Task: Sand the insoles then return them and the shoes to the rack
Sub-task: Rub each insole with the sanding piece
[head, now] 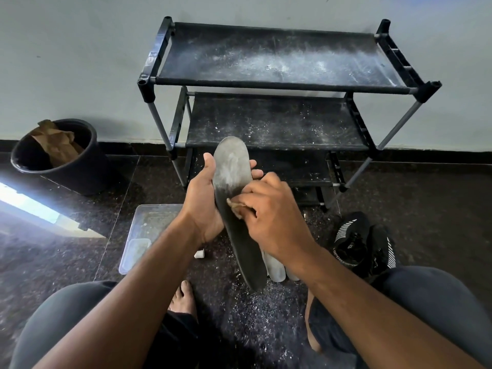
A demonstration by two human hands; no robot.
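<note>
I judge sanding step in hand. Left hand (pixel 202 198) clamped round insole (pixel 234 198); right hand (pixel 269 209) pinching sandpaper (pixel 235 207) against it. Next: work toward heel, then rack (pixel 279 83).

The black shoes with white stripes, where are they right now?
In the head view, the black shoes with white stripes sit on the dark floor at the right, beside the person's right knee, below the black metal rack's right legs.

Bare forearms and feet, dark grey trousers (pixel 61 323) (knees bent)
</note>
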